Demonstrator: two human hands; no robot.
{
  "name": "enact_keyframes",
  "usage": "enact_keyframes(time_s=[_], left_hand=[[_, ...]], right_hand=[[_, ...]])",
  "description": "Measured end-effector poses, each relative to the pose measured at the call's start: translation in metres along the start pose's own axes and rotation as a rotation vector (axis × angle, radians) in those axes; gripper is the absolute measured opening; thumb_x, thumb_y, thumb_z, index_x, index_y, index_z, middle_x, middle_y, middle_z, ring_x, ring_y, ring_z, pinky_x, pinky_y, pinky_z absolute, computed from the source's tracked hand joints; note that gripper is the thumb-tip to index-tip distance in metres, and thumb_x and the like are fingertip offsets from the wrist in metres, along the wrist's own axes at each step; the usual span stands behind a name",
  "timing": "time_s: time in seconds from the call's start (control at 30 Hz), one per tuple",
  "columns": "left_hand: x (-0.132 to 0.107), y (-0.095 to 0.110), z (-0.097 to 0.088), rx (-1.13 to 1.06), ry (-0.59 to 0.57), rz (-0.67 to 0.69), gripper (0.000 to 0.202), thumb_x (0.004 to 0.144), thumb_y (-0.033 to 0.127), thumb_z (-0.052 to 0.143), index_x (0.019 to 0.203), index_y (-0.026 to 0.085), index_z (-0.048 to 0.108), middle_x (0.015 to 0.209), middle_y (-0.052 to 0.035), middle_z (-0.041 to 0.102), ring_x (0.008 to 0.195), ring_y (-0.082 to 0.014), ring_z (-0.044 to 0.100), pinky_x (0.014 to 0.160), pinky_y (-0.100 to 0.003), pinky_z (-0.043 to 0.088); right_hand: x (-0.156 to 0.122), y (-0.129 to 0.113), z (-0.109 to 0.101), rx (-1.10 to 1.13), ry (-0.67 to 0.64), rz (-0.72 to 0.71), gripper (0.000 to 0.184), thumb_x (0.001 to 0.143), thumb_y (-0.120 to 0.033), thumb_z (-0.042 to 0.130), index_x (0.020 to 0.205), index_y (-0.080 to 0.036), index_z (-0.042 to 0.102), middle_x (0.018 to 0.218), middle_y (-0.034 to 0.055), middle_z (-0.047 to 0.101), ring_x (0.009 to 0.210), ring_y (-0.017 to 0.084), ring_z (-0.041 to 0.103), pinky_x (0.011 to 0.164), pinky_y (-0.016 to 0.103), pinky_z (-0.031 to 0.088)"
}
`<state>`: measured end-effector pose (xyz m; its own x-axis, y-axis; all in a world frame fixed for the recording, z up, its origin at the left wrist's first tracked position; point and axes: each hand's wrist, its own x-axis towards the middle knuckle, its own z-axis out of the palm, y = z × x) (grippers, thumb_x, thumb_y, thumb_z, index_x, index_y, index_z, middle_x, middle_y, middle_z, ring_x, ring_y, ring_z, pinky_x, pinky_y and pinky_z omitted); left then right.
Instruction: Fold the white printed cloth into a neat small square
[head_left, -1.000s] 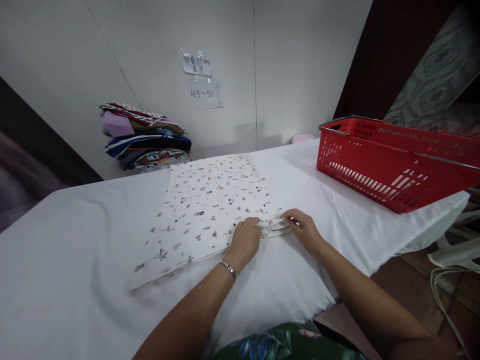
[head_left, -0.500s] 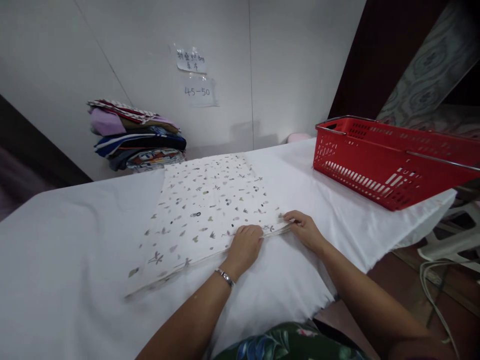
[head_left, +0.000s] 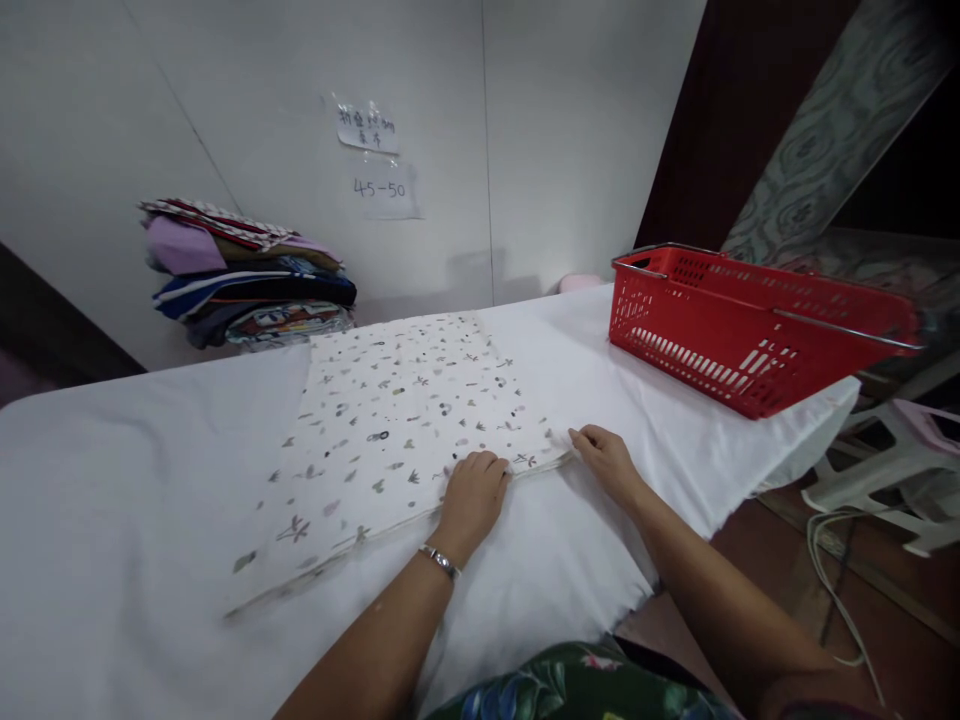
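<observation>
A white cloth with small printed flowers [head_left: 390, 430] lies flat on the white-covered table [head_left: 112, 480]. My left hand [head_left: 471, 492], with a bracelet at the wrist, rests with curled fingers on the cloth's near edge. My right hand [head_left: 609, 462] pinches the cloth's near right corner between its fingers. Both hands are close together at the table's front.
A red plastic basket [head_left: 742, 325] stands on the table's right end. A stack of folded coloured cloths [head_left: 244, 275] sits at the back left against the wall, under two paper notes [head_left: 375, 160]. White plastic stools [head_left: 885, 470] and a cable lie on the floor to the right.
The small folded flap seen between my hands a second ago now lies flat. Both hands stay on the near edge. The view has shifted to the right.
</observation>
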<state>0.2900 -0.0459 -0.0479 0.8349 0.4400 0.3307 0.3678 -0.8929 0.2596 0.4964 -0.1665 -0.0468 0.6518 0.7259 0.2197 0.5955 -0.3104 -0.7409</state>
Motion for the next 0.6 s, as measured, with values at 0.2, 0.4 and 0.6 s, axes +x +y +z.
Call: enact_keyframes(time_s=[0.2,0.4,0.6], left_hand=[[0.001,0.000,0.001,0.065,-0.002,0.035,0.016,0.091,0.020,0.043,0.091,0.019,0.059,0.090,-0.0047,0.057,0.088,-0.0200,0.049,0.076,-0.035,0.039],[0.001,-0.002,0.002,0.113,-0.022,0.046,0.017,0.089,0.015,0.044,0.084,0.019,0.059,0.088,-0.0047,0.057,0.084,-0.0201,0.048,0.072,-0.034,0.038],[0.000,0.001,-0.001,0.118,-0.007,0.048,0.017,0.089,0.017,0.045,0.081,0.019,0.060,0.088,-0.0044,0.057,0.086,-0.0197,0.048,0.072,-0.034,0.038]], right_hand=[[-0.001,-0.003,0.001,-0.162,-0.126,0.025,0.037,0.081,-0.048,0.047,0.059,-0.020,0.054,0.055,-0.0017,0.053,0.053,0.012,0.045,0.050,0.024,0.030],[0.015,-0.009,0.001,-0.071,-0.233,0.061,0.027,0.078,-0.040,0.048,0.064,-0.018,0.058,0.055,-0.0019,0.054,0.052,0.011,0.046,0.050,0.022,0.032],[0.022,-0.008,-0.001,-0.189,-0.298,0.050,0.024,0.071,-0.034,0.054,0.054,-0.018,0.054,0.050,-0.0025,0.051,0.051,0.011,0.044,0.049,0.022,0.027]])
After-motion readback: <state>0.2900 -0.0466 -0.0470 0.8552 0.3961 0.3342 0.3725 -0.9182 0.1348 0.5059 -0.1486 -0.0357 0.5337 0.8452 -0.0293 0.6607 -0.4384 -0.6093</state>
